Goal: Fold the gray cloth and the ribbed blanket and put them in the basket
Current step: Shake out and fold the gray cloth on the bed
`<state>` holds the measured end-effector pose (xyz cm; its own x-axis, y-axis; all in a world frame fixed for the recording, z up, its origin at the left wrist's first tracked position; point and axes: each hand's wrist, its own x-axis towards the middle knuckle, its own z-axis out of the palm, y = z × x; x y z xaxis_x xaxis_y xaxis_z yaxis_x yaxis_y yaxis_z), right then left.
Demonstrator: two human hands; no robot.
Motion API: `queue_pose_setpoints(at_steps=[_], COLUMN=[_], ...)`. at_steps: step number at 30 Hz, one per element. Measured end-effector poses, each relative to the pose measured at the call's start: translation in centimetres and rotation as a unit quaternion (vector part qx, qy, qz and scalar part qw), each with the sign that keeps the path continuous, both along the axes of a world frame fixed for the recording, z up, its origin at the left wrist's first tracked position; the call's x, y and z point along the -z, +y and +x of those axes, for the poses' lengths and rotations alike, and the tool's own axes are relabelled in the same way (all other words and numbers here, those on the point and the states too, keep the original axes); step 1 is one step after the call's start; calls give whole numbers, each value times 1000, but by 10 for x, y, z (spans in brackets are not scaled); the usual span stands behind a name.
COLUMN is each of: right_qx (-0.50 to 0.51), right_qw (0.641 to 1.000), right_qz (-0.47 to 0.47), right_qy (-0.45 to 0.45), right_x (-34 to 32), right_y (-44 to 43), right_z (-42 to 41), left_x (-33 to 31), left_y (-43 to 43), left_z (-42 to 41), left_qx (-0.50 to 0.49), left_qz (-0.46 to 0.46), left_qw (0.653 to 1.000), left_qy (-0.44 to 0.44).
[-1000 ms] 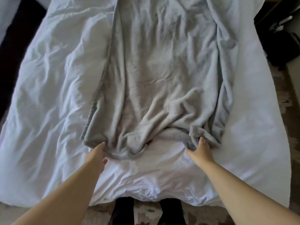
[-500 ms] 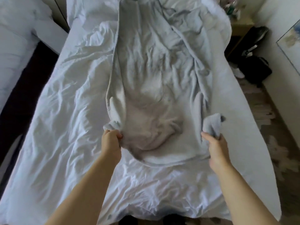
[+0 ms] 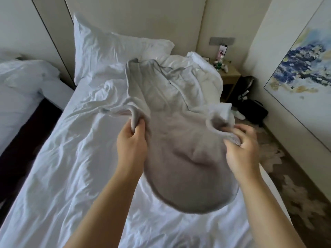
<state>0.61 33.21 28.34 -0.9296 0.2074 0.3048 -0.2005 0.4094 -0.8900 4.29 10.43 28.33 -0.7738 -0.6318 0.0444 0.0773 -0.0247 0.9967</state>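
The gray cloth (image 3: 179, 144) hangs lifted above the white bed (image 3: 59, 167), its near end sagging in a rounded belly between my arms. My left hand (image 3: 131, 145) pinches its near left corner. My right hand (image 3: 241, 149), blurred by motion, grips the near right corner. The cloth's far end still trails on the bed toward the pillow. No basket and no ribbed blanket are in view.
A white pillow (image 3: 111, 51) leans at the headboard, and a bunched white duvet (image 3: 202, 74) lies at the far right of the bed. A nightstand (image 3: 229, 76) with small items, dark bags (image 3: 250, 108) on the floor, a second bed (image 3: 21, 90) at left.
Both hands closed on the cloth's near corners and raised them off the bed, away from me. The view tilted up, and the headboard and pillow came into sight.
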Motion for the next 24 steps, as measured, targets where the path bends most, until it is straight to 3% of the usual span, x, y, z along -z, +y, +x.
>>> queue_pose_setpoints(at_steps=[4, 9, 11, 12, 14, 16, 18, 21, 24], right_qx=[-40, -76, -71, -80, -111, -130, -105, -57, -81], right_qw=[984, 969, 960, 942, 899, 915, 947, 936, 909], right_qz=[-119, -167, -232, -309, -423, -381, -299, -283, -237], right_qy=[-127, -168, -139, -100, -24, -4, -42, -200, -334], right_x=[8, 8, 6, 2, -5, -13, -12, -2, 1], right_y=[-2, -6, -6, -5, 1, 2, -2, -12, -15], right_z=[-3, -7, -12, -16, -23, -30, -36, -40, -43], left_x=[1, 8, 5, 4, 1, -3, -7, -11, -16], left_y=[13, 20, 20, 20, 20, 20, 22, 28, 35], left_z=[-8, -15, -17, -17, -15, -17, -21, -26, -31], left_qx=[15, 58, 90, 99, 101, 101, 103, 127, 98], left_qz=[119, 252, 276, 268, 173, 63, 52, 141, 267], left_qw=[991, 955, 951, 956, 980, 993, 993, 982, 955], left_qy=[-59, -146, -109, -71, -12, 24, 24, -20, -85])
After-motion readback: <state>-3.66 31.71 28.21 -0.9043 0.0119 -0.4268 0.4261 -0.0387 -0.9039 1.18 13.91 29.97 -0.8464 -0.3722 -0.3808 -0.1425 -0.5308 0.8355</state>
